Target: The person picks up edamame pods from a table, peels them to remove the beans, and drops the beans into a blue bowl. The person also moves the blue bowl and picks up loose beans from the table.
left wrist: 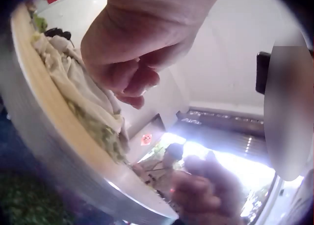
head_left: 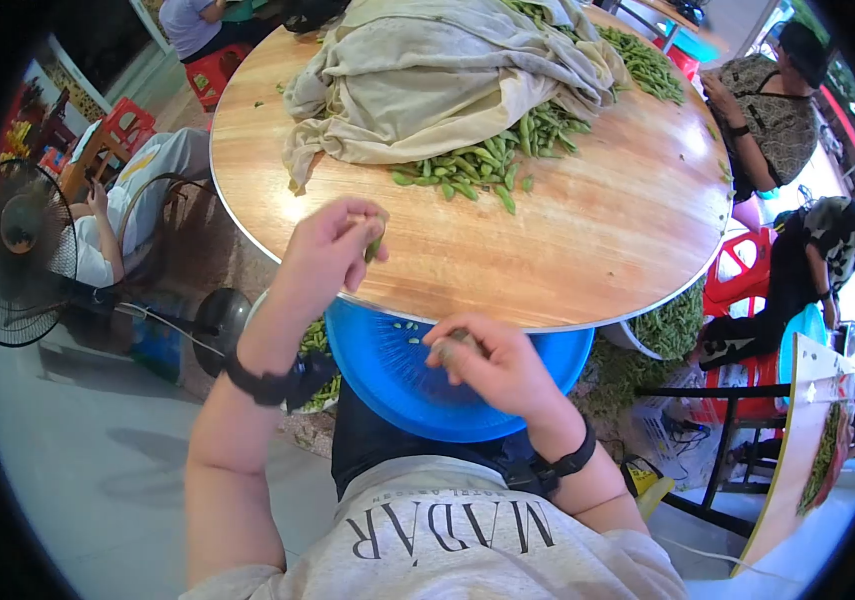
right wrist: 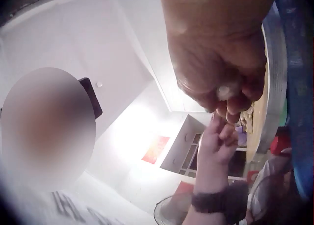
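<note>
In the head view my left hand (head_left: 333,250), fingers bent, pinches a green pod (head_left: 375,248) above the near edge of the round wooden table (head_left: 548,240). My right hand (head_left: 488,365) is curled over the blue basin (head_left: 378,370), with a small greyish thing (head_left: 460,340) at its fingers, too unclear to name. The right wrist view shows a pale spot (right wrist: 224,91) among the curled fingers of the right hand (right wrist: 221,68). A few pale green beans (head_left: 410,326) lie in the basin. Green pods (head_left: 473,165) spill from under a beige cloth (head_left: 428,90).
A fan (head_left: 23,235) stands at the left, near a seated person (head_left: 138,200). More people (head_left: 773,110) sit at the right. A container of pods (head_left: 668,325) is right of the basin, and a board on a black frame (head_left: 783,450) stands farther right.
</note>
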The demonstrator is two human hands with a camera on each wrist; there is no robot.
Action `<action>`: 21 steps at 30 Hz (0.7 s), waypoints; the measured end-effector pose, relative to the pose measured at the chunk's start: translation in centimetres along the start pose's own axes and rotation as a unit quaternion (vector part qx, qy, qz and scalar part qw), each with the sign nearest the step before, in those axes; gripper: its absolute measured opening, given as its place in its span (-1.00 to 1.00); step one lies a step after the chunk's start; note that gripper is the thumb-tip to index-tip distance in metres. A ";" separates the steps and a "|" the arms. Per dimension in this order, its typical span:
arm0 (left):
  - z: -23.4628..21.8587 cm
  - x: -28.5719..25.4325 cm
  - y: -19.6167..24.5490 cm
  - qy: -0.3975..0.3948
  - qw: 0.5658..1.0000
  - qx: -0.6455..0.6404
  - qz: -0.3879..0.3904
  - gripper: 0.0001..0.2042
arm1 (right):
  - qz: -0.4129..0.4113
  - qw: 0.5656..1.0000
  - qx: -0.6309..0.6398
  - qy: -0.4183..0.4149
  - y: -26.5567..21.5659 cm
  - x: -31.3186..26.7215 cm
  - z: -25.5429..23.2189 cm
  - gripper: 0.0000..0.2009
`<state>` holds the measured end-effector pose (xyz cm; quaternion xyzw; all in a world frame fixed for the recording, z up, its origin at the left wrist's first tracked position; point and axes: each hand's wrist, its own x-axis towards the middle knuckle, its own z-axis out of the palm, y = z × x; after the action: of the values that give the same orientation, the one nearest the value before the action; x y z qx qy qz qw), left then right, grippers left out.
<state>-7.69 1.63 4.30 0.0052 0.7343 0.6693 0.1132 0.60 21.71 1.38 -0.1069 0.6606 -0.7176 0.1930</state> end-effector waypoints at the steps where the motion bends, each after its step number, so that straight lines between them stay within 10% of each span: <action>1: 0.1 -1.2 -0.5 -0.009 0.998 -0.053 -0.019 -0.83 | 0.008 1.000 0.007 0.006 -0.3 0.1 -0.2 -0.82; 9: 3.1 -7.2 -3.2 -0.013 0.996 -0.085 -0.029 -0.73 | 0.037 0.999 -0.001 0.026 -1.5 0.6 -0.2 -0.67; 21: 4.0 -8.8 -4.7 0.080 0.935 0.243 0.247 -0.82 | 0.075 0.997 -0.015 -0.013 -0.3 1.7 1.8 -0.62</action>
<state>2.23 3.64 0.78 0.1602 0.8569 0.4753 -0.1190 -0.21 19.38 1.67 -0.0692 0.6747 -0.6900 0.2527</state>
